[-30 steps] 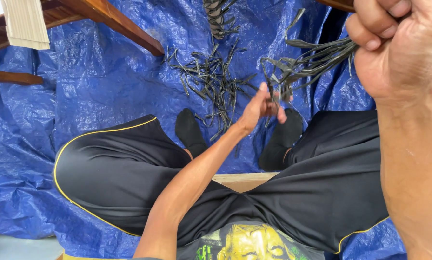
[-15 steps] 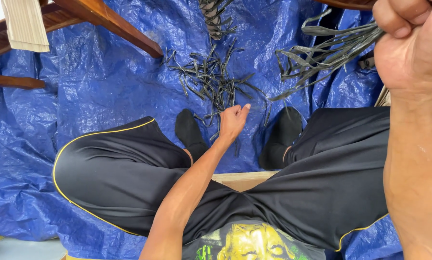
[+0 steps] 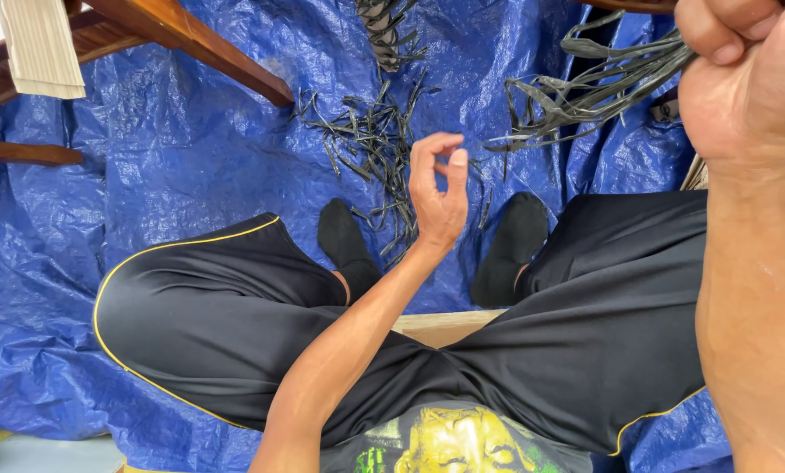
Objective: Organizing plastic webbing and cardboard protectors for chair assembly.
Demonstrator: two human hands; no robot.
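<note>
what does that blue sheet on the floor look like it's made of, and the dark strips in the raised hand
Blue sheet: likely woven plastic tarpaulin, given its creased, faintly shiny surface. Dark strips, gripped in the right hand: thin, flat and curling, possibly dried plant fibre, though the material is unclear.

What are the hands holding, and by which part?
The right hand grips a bundle of dark strips at one end; the left hand holds nothing visible.

tarp (image 3: 191, 175): blue woven plastic, crinkled, slight sheen | strips (image 3: 370, 144): dark, matt, fibrous plant material | bench (image 3: 191, 39): reddish wood, smooth, glossy | shorts (image 3: 200, 324): black cloth, smooth | socks (image 3: 344, 241): black matt knit
</note>
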